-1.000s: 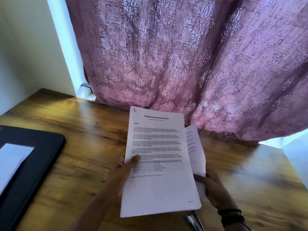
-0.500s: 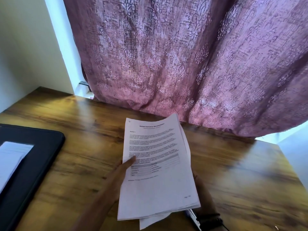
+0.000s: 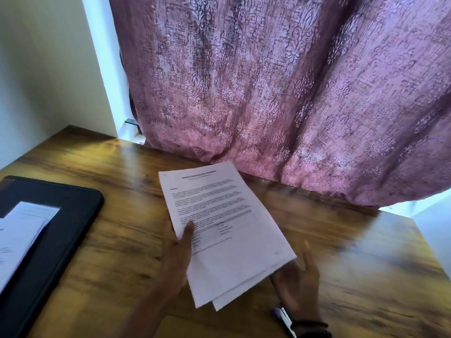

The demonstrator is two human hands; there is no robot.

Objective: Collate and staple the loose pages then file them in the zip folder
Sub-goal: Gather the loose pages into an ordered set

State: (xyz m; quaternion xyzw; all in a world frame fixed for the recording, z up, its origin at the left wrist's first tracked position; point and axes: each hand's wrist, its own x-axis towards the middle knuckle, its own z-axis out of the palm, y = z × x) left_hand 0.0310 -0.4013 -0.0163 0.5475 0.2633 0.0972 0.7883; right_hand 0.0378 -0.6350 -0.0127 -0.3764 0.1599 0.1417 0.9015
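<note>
Left hand (image 3: 175,259) pinches the pages (image 3: 227,228), thumb on top, while the open right hand (image 3: 297,286) props their lower corner, apparently to square a protruding sheet before stapling.

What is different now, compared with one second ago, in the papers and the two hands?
The single page that the right hand held out to the right of the stack has slid under it and now sticks out at its near edge. The stack has tilted, top to the left. The left hand still pinches it, thumb on top. The black folder has not moved.
</note>
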